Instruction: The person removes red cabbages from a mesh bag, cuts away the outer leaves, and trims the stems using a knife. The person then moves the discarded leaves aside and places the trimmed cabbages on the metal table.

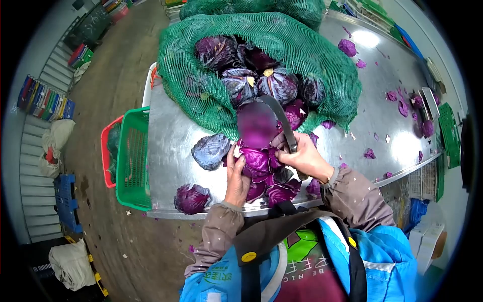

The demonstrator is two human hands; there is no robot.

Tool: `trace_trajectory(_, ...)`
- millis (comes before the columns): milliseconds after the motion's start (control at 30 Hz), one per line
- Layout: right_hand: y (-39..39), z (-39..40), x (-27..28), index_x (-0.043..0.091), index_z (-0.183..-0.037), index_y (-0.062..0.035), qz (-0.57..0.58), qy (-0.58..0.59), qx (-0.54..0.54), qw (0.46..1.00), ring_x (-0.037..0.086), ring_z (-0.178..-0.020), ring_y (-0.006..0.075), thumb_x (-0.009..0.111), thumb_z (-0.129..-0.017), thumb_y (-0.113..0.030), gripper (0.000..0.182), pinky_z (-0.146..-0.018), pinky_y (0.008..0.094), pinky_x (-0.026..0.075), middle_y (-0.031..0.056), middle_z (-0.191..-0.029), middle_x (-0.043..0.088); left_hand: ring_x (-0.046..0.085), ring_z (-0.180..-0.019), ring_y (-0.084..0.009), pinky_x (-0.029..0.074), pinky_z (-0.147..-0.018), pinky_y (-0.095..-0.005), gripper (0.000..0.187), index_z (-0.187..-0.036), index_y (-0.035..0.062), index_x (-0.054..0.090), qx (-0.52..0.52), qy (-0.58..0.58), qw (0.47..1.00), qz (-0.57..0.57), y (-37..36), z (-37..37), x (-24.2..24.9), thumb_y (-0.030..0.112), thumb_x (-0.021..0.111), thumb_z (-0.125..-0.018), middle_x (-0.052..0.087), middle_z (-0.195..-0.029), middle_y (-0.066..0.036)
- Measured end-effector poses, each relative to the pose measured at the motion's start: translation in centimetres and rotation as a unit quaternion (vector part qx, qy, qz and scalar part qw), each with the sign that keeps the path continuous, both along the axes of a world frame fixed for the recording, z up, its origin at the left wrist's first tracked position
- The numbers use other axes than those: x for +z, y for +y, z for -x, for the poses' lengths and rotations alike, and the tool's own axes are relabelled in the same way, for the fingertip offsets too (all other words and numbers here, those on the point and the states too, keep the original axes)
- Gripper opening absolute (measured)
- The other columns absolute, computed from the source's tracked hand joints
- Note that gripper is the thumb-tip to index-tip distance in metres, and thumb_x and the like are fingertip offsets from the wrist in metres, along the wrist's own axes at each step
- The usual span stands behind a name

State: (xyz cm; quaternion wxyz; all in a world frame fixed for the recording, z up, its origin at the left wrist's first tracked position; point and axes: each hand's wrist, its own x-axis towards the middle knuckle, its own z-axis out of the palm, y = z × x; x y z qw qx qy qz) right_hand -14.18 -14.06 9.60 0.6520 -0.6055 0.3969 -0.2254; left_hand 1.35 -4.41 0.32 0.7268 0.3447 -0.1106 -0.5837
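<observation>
My right hand (pixel 304 157) is closed around the handle end of a curved dark blade (pixel 282 118), which arches up and to the left. Between both hands lies a purple cabbage (pixel 254 162) with loose leaves around it. My left hand (pixel 236 176) rests against its left side, fingers partly bent, touching the leaves. Just above is another purple cabbage (pixel 257 123), its surface blurred. Behind it, an open green mesh sack (pixel 332 75) holds several cabbages. A dull bluish cabbage piece (pixel 211 151) and a purple cabbage (pixel 192 198) lie to the left.
Cut leaves (pixel 282 194) pile at the near edge of the metal table (pixel 166 176). A green basket (pixel 133 158) and a red one (pixel 106 163) stand beside the table's left side. Leaf scraps and small cabbages (pixel 427 128) lie at the right.
</observation>
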Motion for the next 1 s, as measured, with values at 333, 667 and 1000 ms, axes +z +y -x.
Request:
trace_trajectory(333,1.1,4.1,-3.5,0.058,-0.102,0.0019,0.251,0.008,0.116,0.961,0.061,-0.067,0.015,0.065,-0.072,0.0,0.031,-0.06,0.0304,0.048,0.0101,-0.08,0.064,0.051,-0.11,-0.0238,0.042,-0.095,-0.0338,0.08,-0.133,0.0014,0.03,-0.09,-0.291,0.937,-0.173,-0.1,-1.0,0.6,0.022,0.08,-0.073,0.048,-0.122,-0.017)
trace_trajectory(667,1.5,3.2,-1.9,0.056,-0.117,-0.0057,0.394,0.249,0.046,0.883,0.062,-0.091,0.0322,0.072,-0.073,-0.036,0.056,-0.074,0.0403,0.052,0.0161,-0.11,0.056,0.052,-0.11,-0.022,0.045,-0.094,-0.0337,0.068,-0.131,0.0044,0.035,-0.079,-0.331,0.937,-0.076,1.6,0.1,0.1,0.011,0.075,-0.076,0.049,-0.121,-0.014)
trace_trajectory(1000,-2.2,2.1,-4.6,0.063,-0.087,-0.0027,0.293,0.211,-0.041,0.932,0.062,-0.065,0.0365,0.066,-0.077,-0.023,0.023,-0.06,0.0436,0.047,0.0185,-0.068,0.062,0.054,-0.11,-0.0245,0.05,-0.092,-0.0401,0.056,-0.132,0.0076,0.036,-0.054,-0.042,0.993,-0.1,4.9,-1.6,2.1,0.011,0.064,-0.084,0.047,-0.124,-0.014)
